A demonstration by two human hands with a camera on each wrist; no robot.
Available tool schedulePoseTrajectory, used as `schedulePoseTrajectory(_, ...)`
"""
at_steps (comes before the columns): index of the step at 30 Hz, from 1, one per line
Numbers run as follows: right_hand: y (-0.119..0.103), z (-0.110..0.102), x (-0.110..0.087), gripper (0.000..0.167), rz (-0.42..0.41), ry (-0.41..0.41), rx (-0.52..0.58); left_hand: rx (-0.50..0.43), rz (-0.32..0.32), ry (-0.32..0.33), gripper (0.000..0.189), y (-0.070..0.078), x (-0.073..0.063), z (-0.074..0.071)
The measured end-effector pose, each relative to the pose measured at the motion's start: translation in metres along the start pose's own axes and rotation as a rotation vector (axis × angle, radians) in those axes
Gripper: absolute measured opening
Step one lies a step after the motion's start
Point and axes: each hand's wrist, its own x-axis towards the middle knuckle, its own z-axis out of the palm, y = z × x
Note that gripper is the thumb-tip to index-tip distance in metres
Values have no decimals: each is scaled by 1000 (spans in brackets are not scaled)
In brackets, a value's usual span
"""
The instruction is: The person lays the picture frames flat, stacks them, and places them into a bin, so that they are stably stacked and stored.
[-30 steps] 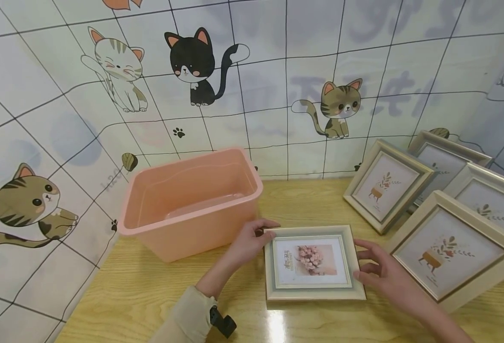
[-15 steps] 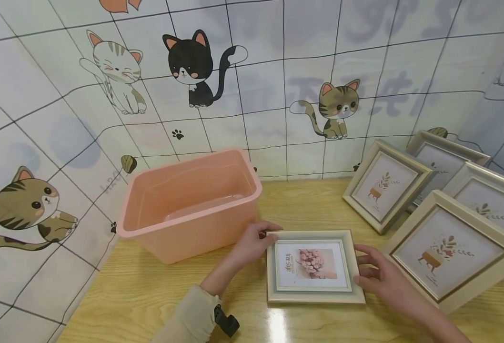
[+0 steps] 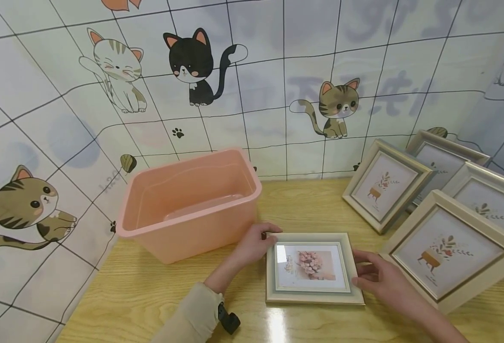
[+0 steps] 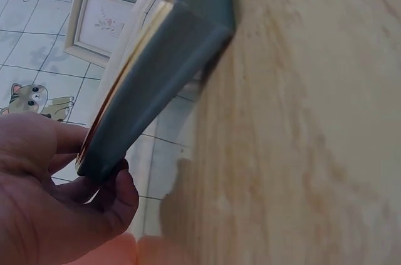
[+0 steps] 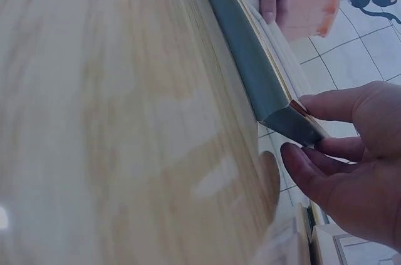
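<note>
A cream-and-gold picture frame (image 3: 312, 269) with a pink flower print lies face up, low over the wooden table, its print turned sideways. At its far left corner my left hand (image 3: 254, 245) pinches the edge, thumb on top. The left wrist view shows those fingers curled round the corner of the frame (image 4: 150, 77). My right hand (image 3: 382, 278) holds the right edge between thumb and fingers. In the right wrist view, fingers sit at the frame's (image 5: 291, 121) corner with the thumb close below it.
A pink plastic bin (image 3: 192, 233) stands behind and left of my left hand, against the cat-patterned wall. Several picture frames with plant prints lean together at right, the nearest large frame (image 3: 447, 252) close beside my right hand. Wooden table (image 3: 149, 295) shows in front.
The picture frame has come slightly toward me and tipped a little, with both hands moving along on its edges. A patch of glare now shows on its glass.
</note>
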Motion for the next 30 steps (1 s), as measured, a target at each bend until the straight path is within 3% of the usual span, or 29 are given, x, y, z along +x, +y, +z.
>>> schedulePoseTrajectory(7, 2, 0, 0, 56, 11, 25, -54, 41, -51, -50, 24, -10, 1, 5)
schedulePoseTrajectory(12, 3, 1, -1, 59, -4, 36, -29, 37, -72, -52, 25, -8, 2, 7)
schedulePoseTrajectory(23, 3, 2, -2, 57, 8, 30, -12, 163, -25, 2, 24, -2, 0, 7)
schedulePoseTrajectory(30, 2, 2, -3, 57, 21, 29, -20, 197, -19, -9, 25, 2, -5, 3)
